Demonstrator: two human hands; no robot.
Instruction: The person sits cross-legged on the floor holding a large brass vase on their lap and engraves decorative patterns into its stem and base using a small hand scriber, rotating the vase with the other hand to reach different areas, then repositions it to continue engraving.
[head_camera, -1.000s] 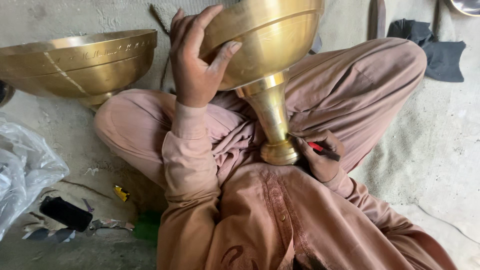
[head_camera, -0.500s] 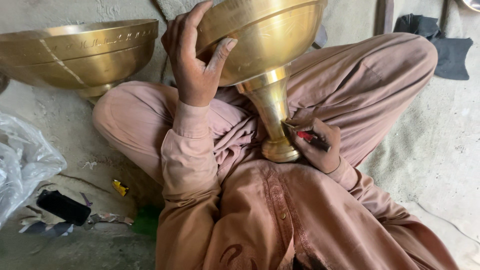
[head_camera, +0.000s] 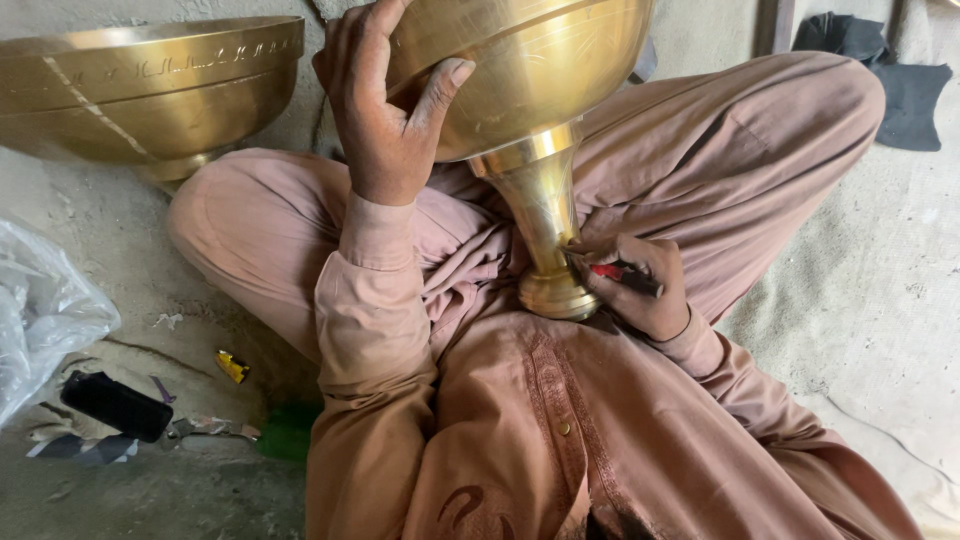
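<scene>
While the left hand (head_camera: 385, 120) grips the brass goblet (head_camera: 530, 110) and the right hand (head_camera: 640, 285) pinches a red marker (head_camera: 622, 275), a second bowl (head_camera: 140, 85) sits alongside.

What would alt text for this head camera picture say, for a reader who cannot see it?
A person sitting cross-legged steadies a large footed brass bowl on their lap, the left hand gripping its side while the right hand holds a red and black pen against its stem. A second brass bowl sits on the floor beside them.
</scene>
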